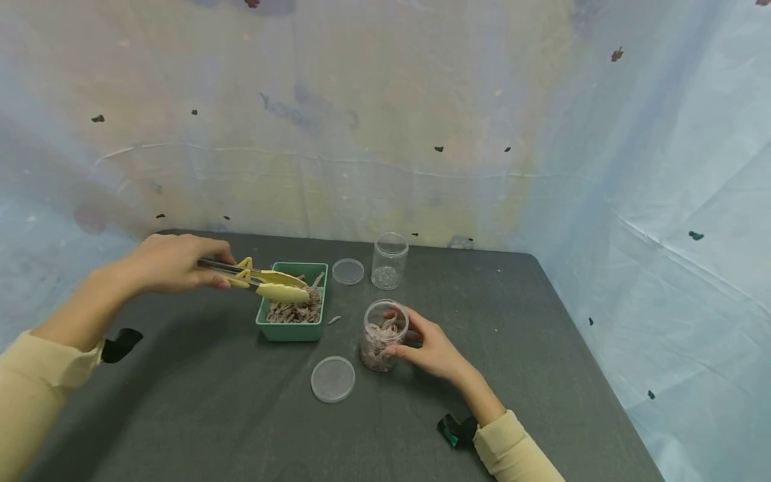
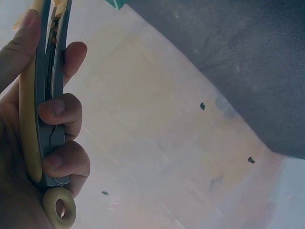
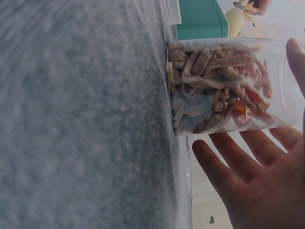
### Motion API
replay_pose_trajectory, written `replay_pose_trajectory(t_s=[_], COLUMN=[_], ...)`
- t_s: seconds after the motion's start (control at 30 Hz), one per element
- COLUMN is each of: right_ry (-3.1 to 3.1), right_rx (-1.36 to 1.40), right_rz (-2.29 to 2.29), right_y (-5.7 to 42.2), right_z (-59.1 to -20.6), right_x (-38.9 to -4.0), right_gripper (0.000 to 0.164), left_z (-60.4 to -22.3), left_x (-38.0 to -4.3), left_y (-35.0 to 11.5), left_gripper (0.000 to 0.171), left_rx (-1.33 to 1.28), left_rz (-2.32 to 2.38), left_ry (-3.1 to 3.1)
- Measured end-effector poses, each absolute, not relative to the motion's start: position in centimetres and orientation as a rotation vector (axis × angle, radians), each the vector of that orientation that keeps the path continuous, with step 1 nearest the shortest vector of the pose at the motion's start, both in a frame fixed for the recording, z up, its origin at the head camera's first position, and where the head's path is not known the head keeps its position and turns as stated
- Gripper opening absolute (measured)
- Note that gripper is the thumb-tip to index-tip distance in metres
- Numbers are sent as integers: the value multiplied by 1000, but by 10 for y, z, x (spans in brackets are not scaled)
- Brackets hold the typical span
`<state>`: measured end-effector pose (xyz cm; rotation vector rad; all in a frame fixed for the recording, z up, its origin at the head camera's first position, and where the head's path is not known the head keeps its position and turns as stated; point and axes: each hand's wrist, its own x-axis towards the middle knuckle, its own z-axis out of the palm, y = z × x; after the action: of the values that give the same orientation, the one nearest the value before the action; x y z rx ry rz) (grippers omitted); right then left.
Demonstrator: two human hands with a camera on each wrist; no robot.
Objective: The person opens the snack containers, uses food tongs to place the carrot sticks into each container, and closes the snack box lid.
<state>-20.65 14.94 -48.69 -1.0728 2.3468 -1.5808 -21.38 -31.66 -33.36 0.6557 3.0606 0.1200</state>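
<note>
My left hand (image 1: 175, 262) grips a pair of yellow-tipped tongs (image 1: 283, 288); the left wrist view shows fingers curled round the tongs' handle (image 2: 50, 105). The tong tips are over a green tub (image 1: 292, 332) of brownish-grey dried strips (image 1: 295, 312). Whether they pinch a strip I cannot tell. My right hand (image 1: 436, 348) holds a clear jar (image 1: 376, 348) upright on the table, thumb at the near side and fingers at the far side. Similar strips (image 3: 219, 81) fill much of this jar, which has no lid on.
Behind the held jar stands a second clear jar (image 1: 389, 264), with a round clear lid (image 1: 347, 272) to its left. Another lid (image 1: 333, 379) lies nearer me. One loose strip (image 1: 334, 320) lies beside the tub on the dark table (image 1: 241, 415). Pale sheeting (image 1: 361, 134) hangs behind.
</note>
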Motion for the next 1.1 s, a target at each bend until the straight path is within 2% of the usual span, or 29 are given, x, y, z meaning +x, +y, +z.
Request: replay_pose_trajectory(t_s=[0.2,0.47,0.87,1.1], right_ry=[2351,2341,2354,2354], right_rx=[-1079,-1089,-1091,-1082], right_rz=[-1576,-1576,-1568,-1570], right_y=[149,149,150,150], right_z=[-487,-488,-489,-488], right_x=[-207,-206,-207,-207], right_gripper=[76,75,75,75], left_z=[-323,-321,-313,-309], left_x=[-211,-208,-203,-202], left_y=[-319,-319,-317,-302], left_gripper=[35,42,38,36], left_rx=[635,605,584,694], left_rz=[150,182,301,440], left_ry=[3088,3062,3134,3123])
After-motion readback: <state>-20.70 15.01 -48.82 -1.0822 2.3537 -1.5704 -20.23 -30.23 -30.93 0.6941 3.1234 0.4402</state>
